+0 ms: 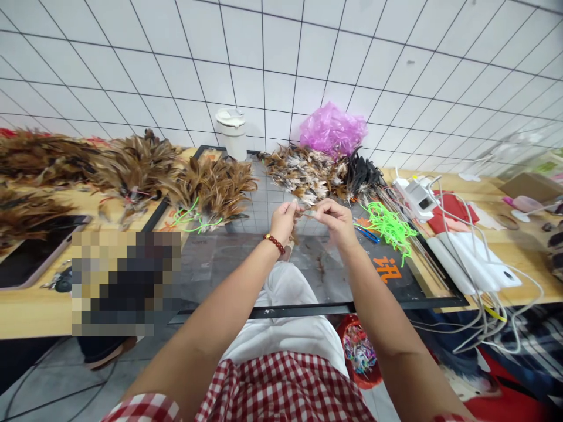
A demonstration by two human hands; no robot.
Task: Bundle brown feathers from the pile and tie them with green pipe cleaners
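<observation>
We are pinching what looks like a thin brown feather between the narrowed fingertips of the left hand and right hand, over the dark panel, judging that a light, steady grip near the stem is best sparing its barbs

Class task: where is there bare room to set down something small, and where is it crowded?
Bare: the dark panel left of the left forearm, and the wooden table between the phone and the near edge. Crowded: the back, with feather bundles, white cup and pink bag; the right, with green cords and white device.
</observation>
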